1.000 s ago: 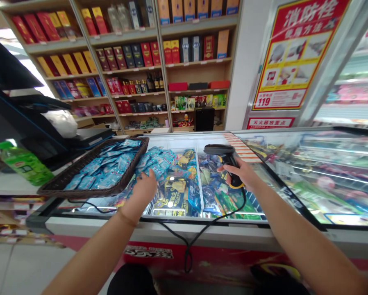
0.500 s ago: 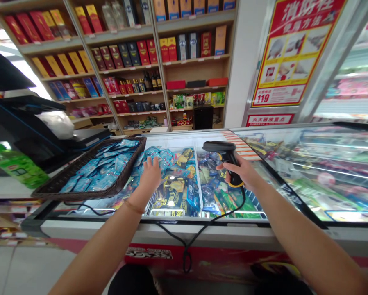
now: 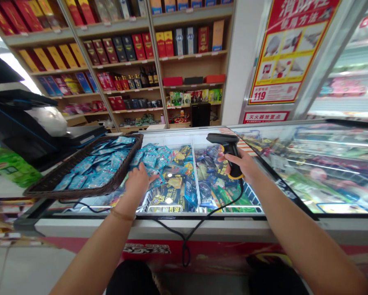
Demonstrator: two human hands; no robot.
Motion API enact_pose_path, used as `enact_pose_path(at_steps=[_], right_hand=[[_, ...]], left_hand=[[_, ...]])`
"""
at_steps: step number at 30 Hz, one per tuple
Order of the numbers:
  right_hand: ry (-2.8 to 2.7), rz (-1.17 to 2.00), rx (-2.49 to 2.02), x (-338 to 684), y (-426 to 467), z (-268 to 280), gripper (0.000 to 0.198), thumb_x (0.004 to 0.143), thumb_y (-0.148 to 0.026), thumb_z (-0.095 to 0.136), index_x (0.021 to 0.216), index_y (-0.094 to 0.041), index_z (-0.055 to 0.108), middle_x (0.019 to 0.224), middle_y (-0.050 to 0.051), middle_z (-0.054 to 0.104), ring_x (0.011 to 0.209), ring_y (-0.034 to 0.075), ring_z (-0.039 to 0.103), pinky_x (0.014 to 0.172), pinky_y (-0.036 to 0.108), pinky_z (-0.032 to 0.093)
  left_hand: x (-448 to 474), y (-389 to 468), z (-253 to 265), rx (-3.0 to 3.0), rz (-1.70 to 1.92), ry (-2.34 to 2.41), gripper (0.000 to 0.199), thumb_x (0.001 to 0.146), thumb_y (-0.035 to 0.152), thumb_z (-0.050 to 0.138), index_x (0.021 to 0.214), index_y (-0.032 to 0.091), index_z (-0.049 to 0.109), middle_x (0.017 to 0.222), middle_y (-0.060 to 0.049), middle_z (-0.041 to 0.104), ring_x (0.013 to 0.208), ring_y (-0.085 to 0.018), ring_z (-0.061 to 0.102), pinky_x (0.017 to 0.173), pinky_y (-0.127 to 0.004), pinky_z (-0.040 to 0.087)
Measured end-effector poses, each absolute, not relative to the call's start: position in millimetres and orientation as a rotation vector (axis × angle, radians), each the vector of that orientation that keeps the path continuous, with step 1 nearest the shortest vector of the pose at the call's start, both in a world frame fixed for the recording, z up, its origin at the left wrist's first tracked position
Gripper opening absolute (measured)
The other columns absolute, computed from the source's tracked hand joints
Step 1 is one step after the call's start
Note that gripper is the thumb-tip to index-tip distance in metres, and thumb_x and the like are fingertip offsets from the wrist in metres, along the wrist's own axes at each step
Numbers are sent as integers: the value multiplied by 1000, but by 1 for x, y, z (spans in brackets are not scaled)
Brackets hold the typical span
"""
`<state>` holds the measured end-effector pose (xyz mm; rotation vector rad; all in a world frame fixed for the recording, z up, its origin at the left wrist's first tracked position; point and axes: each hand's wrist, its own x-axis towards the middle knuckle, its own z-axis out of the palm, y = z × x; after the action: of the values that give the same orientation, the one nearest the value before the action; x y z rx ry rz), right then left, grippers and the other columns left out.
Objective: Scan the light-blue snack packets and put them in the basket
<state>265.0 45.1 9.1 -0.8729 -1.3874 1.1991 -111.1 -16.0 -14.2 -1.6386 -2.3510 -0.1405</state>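
Observation:
My right hand is wrapped around the handle of a black barcode scanner with yellow trim, held above the chest freezer with its head pointing left. From the handle's bottom a black cable runs down over the freezer's front edge. My left hand is over the near side of a pile of small blue packets on the freezer top, thumb spread to the right and away from the fingers. Nothing shows in its grasp. Left of it, a dark woven basket holds many similar blue packets.
Under the freezer's glass lie bagged frozen goods in wire baskets. A green bottle and a dark checkout machine stand at the left. Behind are shelves of boxed goods. The cable hangs in a loop in front.
My left hand has moved left and slightly down, from above the packets to their near side, its thumb now pointing right. The scanner stays in my right hand. The view has shifted slightly.

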Motion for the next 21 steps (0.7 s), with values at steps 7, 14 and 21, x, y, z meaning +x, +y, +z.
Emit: enact_pose_path(at_steps=[7, 14, 21], right_hand=[[-1378, 1209, -875, 264, 43, 11, 54, 72, -52, 86, 107, -21, 60, 92, 7, 80, 46, 14, 63, 44, 27, 51], [-1400, 1232, -893, 262, 39, 17, 55, 69, -53, 88, 104, -21, 60, 92, 7, 80, 45, 14, 63, 45, 29, 53], [-1390, 1233, -880, 266, 41, 15, 56, 70, -54, 87, 107, -22, 59, 92, 6, 80, 46, 14, 64, 43, 26, 50]], left_hand=[[-110, -18, -1, -1538, -232, -2377, 56, 94, 55, 60, 125, 8, 63, 129, -27, 66, 125, -43, 59, 101, -51, 50], [-117, -16, 24, -1749, -1168, -2547, 33, 91, 44, 59, 106, 15, 64, 99, -11, 71, 100, -29, 69, 89, -42, 60], [-93, -22, 6, -2083, -1592, -2991, 33, 74, 41, 80, 82, 21, 55, 79, 0, 55, 82, -22, 63, 63, -35, 64]])
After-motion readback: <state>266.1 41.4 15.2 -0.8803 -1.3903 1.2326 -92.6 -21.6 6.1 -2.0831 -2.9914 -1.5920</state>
